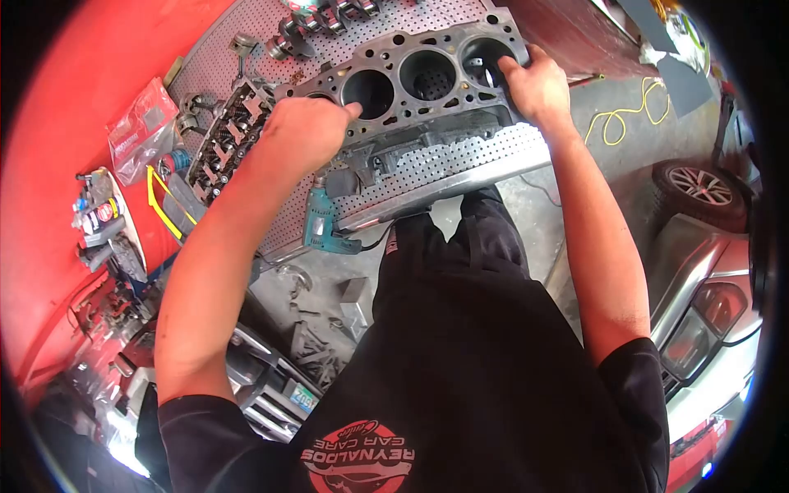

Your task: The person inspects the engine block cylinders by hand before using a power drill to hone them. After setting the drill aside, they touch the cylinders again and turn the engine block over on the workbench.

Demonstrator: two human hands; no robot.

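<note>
A grey engine block (386, 92) with several round cylinder bores lies at the far side of the bench. My left hand (311, 127) is closed over its left end, with the thumb at the edge of a bore. At the right end, my right hand (538, 89) grips the block, its thumb by the rightmost bore and its fingers over the outer side. A teal power drill (319, 220) lies at the bench's front edge, below the block. Left of my left hand sits a cylinder head (226, 141) with its valve springs showing.
The perforated metal bench (485, 160) holds a crankshaft (316, 23) at the back and a connecting rod (242, 51). A plastic-wrapped packet (144, 131) leans at the left. On the floor are metal parts (316, 353), a yellow cord (629, 115) and a wheel (699, 185). A car (707, 304) stands at right.
</note>
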